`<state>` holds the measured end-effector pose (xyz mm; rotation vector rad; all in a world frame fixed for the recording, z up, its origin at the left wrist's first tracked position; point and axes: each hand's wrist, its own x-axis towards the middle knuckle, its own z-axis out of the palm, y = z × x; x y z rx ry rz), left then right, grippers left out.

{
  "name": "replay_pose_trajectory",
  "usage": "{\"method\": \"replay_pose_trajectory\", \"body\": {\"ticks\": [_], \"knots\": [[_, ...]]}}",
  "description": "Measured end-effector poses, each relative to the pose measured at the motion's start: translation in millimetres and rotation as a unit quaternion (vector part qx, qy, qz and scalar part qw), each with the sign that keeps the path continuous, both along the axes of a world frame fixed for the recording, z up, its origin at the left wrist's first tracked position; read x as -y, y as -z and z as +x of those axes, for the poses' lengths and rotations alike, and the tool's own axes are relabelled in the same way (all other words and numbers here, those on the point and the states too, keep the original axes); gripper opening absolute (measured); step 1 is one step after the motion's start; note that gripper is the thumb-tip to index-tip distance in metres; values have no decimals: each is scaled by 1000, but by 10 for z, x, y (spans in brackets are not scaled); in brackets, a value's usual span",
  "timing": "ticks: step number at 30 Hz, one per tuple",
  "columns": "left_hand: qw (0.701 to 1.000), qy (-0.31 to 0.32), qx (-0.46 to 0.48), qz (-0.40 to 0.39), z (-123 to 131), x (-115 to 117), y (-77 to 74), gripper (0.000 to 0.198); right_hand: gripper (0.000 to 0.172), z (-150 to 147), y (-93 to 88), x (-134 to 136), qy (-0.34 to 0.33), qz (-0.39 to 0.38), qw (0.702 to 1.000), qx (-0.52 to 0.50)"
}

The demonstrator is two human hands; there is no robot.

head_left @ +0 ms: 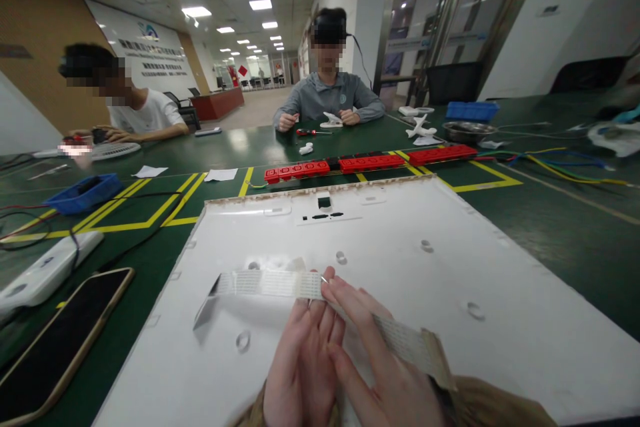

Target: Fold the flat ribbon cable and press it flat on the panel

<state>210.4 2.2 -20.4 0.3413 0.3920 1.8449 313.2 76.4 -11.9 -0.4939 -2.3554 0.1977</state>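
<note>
The left hand lies palm up with its fingers loosely extended beneath a ribbon, while the right hand comes over from above, fingertips laid on the same spot; its thumb stands apart, and because the fingers overlap I can't tell whether it pinches the ribbon. The palm below seems to serve as a backing, keeping the limp band raised and giving the upper fingers something firm to work against. One end reaches out to the left with a dark folded tip, and the other trails to the right along the right hand. Under all this is a broad white panel, set flat on the green counter, likely so that it stays steady as a work surface. Left of it lie a phone and a power strip. Further off, a shallow blue tray holds a dark object, and red bars line up past the panel's far edge. Beyond, at the right, stand a metal bowl and a blue bin, contents out of sight; a person in grey sits opposite.
</note>
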Motion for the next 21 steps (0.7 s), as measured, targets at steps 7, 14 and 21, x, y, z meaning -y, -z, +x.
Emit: {"method": "replay_pose_trajectory", "body": {"ticks": [7, 14, 21], "knots": [[998, -54, 3, -37, 58, -39, 57, 34, 49, 11, 18, 9, 13, 25, 1000, 10], [982, -149, -33, -115, 129, -88, -35, 50, 55, 43, 31, 25, -20, 14, 999, -23], [968, -191, -36, -160, 146, -67, -131, 48, 57, 31, 4, 27, -71, 7, 996, -60]]}}
